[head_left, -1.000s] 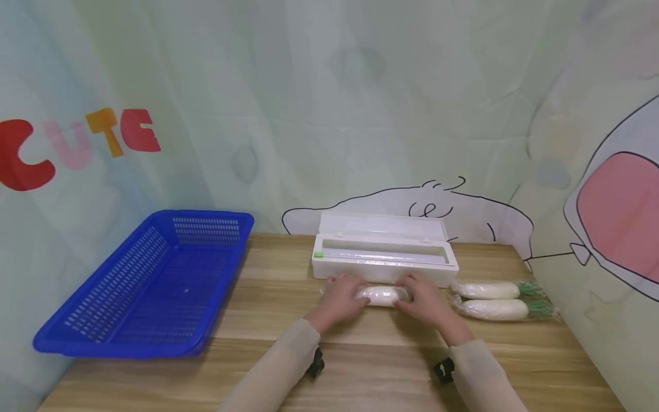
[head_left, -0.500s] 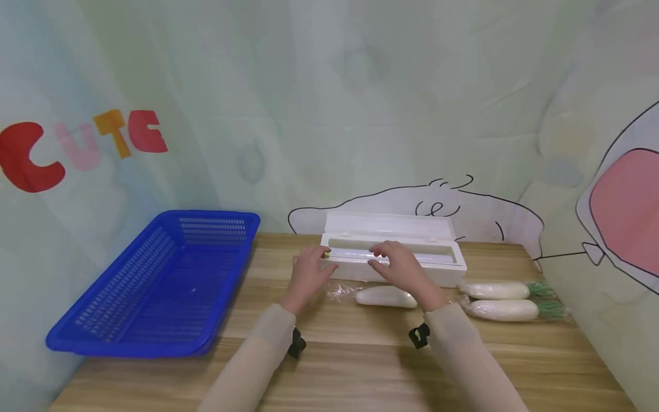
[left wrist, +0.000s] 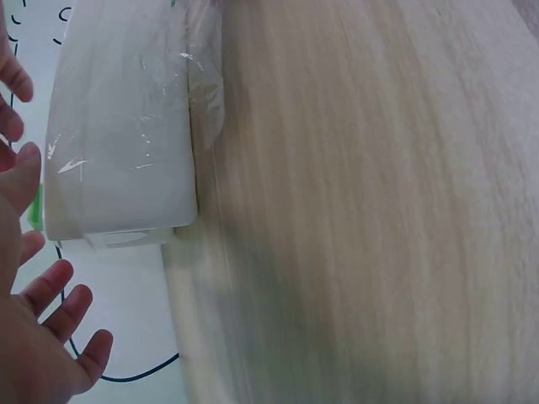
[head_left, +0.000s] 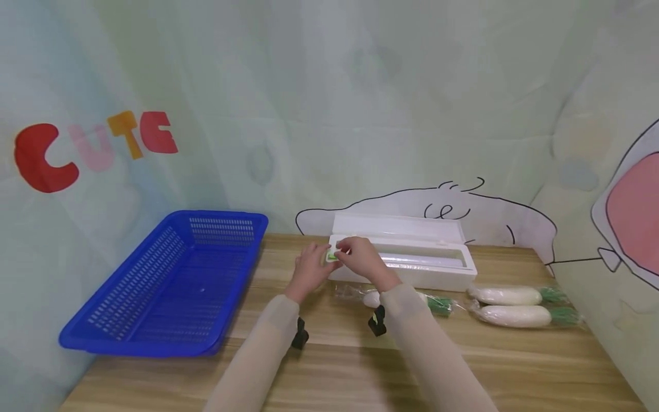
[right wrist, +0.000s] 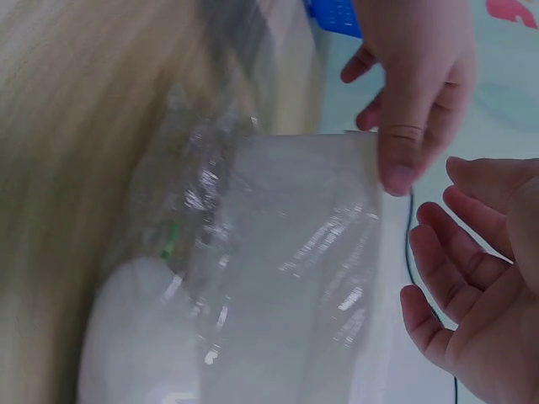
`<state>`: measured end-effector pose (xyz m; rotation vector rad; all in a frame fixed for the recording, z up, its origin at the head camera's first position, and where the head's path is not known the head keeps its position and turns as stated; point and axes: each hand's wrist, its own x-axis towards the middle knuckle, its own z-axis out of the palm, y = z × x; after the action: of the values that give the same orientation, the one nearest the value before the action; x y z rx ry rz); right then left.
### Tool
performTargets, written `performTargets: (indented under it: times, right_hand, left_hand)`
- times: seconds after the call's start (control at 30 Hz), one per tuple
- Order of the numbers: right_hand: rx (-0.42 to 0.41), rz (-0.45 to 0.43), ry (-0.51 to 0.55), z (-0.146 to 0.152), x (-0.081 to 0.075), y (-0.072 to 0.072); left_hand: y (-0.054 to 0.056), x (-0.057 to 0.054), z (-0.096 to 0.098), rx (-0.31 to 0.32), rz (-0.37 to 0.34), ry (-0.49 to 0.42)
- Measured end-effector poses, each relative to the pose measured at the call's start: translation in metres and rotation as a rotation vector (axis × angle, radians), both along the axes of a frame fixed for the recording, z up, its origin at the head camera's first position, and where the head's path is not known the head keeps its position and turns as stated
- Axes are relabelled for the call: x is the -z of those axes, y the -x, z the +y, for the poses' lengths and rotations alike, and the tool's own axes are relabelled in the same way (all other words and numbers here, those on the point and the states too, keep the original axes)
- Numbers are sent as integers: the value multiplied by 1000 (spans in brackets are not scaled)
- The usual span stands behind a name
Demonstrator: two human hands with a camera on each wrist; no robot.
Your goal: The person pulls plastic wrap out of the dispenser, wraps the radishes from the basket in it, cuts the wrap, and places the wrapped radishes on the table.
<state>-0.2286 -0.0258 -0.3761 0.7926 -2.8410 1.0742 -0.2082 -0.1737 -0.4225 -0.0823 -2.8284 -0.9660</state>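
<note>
My left hand (head_left: pixel 310 269) is at the left end of a white cling film dispenser (head_left: pixel 412 277), fingers loosely bent and thumb right at its corner. Over that same end reaches my right hand (head_left: pixel 362 260), its thumb and forefinger close to the green cutter slide (head_left: pixel 332 256). Fingers of the right hand (right wrist: pixel 472 278) look spread and loosely curved in the right wrist view. Clear film (left wrist: pixel 126 143) lies over the dispenser's front. Before it lies a white radish (head_left: pixel 372 298) with green tops, partly hidden under my right forearm, film trailing from its left end.
Two film-wrapped white radishes (head_left: pixel 515 316) lie side by side at the right. A blue plastic basket (head_left: pixel 206 343) stands on the left of the wooden table (head_left: pixel 329 372). The dispenser's lid (head_left: pixel 399 227) is raised against the printed curtain (head_left: pixel 319 143) behind.
Both hands have left the radish and moved up to the dispenser. The right hand has then moved left along it to the cutter end, beside the left hand.
</note>
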Motion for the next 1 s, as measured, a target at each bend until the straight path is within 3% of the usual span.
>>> performTargets:
  times: [0.27,0.5,0.83,1.0]
  right_hand:
    - [50,7,-100,-10,13,5]
    - [93,3,-105,-16,17,6]
    - [75,198,-179,-15,26,5]
    - [92,250,-219,-12,27,4]
  left_hand:
    - [5,6,2,22,-10,-44]
    - [5,6,3,-1,-15,-67]
    - [4,6,3,-9,18,3]
    - [2,6,3,-12,42,34]
